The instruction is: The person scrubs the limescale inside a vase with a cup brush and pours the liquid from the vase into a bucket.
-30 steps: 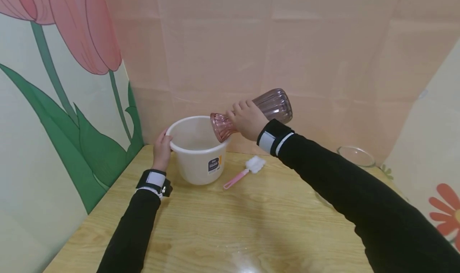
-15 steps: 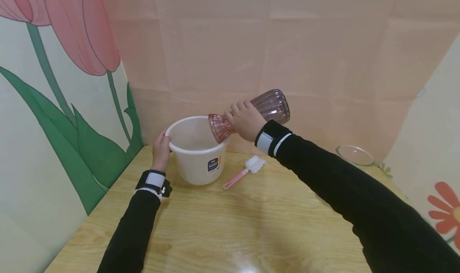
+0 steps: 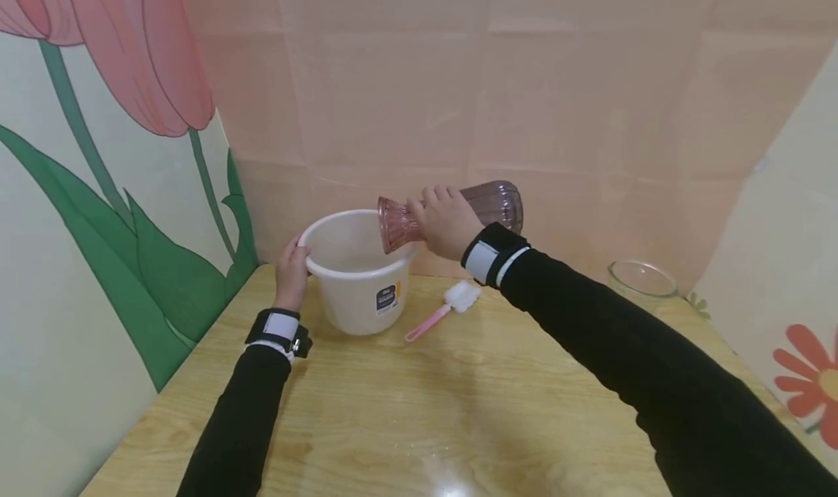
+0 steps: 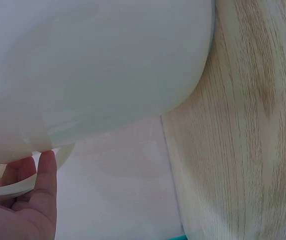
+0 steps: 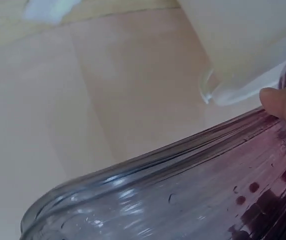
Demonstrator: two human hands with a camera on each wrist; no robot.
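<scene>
A white plastic bucket (image 3: 353, 289) stands on the wooden table (image 3: 419, 410) near the back corner. My left hand (image 3: 292, 271) grips its rim on the left side; the left wrist view shows the thumb (image 4: 45, 175) against the bucket's rim (image 4: 13, 187) under the bucket's wall (image 4: 98, 65). My right hand (image 3: 445, 220) holds a ribbed pink glass vase (image 3: 487, 200) by its neck, lying nearly level, with its flared mouth over the bucket's right rim. The right wrist view shows the vase's body (image 5: 183, 200) close up and a fingertip (image 5: 283, 102) on it.
A pink-handled brush with a white sponge head (image 3: 444, 308) lies on the table right of the bucket. A clear glass bowl (image 3: 641, 280) sits at the back right. Flower-painted walls close in on the left, back and right.
The vase's base end has dropped, so the vase now lies closer to level, its mouth still over the bucket. My left hand has stayed on the rim.
</scene>
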